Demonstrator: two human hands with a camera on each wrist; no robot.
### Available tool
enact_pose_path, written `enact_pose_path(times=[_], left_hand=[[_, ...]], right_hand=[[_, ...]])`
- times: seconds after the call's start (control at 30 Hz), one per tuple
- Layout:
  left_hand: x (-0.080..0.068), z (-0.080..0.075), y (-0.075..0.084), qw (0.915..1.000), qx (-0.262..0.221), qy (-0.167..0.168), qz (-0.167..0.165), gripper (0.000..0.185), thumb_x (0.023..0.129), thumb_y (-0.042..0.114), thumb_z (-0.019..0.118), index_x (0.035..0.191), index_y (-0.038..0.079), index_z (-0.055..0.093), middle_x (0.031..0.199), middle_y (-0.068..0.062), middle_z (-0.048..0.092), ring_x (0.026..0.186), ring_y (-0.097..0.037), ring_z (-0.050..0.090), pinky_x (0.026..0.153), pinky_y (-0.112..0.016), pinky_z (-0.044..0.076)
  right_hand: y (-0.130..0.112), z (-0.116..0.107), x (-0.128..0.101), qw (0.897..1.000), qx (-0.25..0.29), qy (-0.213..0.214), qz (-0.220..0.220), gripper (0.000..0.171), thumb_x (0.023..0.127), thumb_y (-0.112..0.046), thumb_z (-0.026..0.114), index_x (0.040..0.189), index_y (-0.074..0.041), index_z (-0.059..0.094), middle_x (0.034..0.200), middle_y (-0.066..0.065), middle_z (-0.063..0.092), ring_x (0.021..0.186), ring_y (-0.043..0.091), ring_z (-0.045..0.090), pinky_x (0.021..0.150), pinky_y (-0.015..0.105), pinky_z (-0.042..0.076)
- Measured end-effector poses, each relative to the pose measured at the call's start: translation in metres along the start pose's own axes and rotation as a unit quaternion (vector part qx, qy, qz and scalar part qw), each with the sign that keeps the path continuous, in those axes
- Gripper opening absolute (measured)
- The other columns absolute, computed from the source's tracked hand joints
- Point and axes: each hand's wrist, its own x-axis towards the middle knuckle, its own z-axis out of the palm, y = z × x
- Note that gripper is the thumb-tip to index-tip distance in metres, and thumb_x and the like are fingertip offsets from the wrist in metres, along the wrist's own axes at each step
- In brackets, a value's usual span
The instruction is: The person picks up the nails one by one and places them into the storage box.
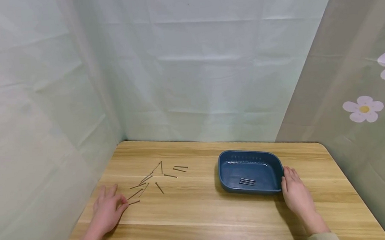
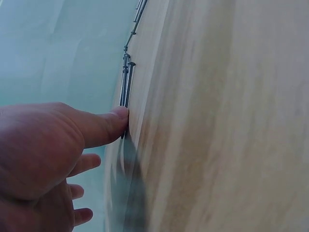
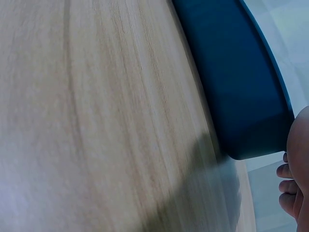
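Note:
My left hand (image 1: 108, 209) is low at the table's left side, its thumb and forefinger pinching the end of a nail (image 1: 134, 202). In the left wrist view the thumb (image 2: 104, 126) covers part of the nails behind it. Several more thin dark nails (image 1: 145, 189) lie scattered just beyond this hand. A blue rectangular tray (image 1: 252, 190) stands on the right half of the table, with a few nails (image 1: 247, 181) lying side by side on its floor. My right hand (image 1: 297, 194), fingers straight, rests against the tray's right end.
The wooden table (image 1: 193, 218) has rounded far corners. Pale cloth (image 1: 188, 67) hangs behind it and along the left. A grey-brown cloth with white flowers (image 1: 363, 109) hangs on the right.

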Motion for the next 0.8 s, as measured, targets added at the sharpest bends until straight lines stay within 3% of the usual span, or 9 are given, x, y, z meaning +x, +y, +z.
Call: enact_pose_path(times=[0.4, 0.8], left_hand=[[-0.0034, 0.0005, 0.0009, 0.9998, -0.006, -0.019, -0.005, 0.017, 0.095, 0.008, 0.076, 0.087, 0.017, 0.064, 0.162, -0.045, 0.023, 0.151, -0.069, 0.001, 0.111, -0.086, 0.008], [-0.0048, -0.0025, 0.0026, 0.9999, -0.011, -0.008, 0.002, 0.013, 0.096, 0.006, 0.074, 0.089, 0.014, 0.067, 0.164, -0.044, 0.021, 0.153, -0.066, -0.002, 0.112, -0.085, 0.005]], right_hand=[[-0.0009, 0.0018, -0.0016, 1.0, 0.003, -0.003, 0.006, 0.048, 0.112, -0.011, 0.045, 0.149, 0.021, 0.044, 0.154, 0.04, 0.045, 0.144, 0.059, 0.041, 0.117, 0.067, 0.035], [-0.0033, -0.0023, 0.0012, 1.0, 0.002, -0.006, 0.01, 0.048, 0.112, -0.011, 0.046, 0.149, 0.02, 0.044, 0.155, 0.039, 0.045, 0.146, 0.057, 0.04, 0.118, 0.066, 0.034]])
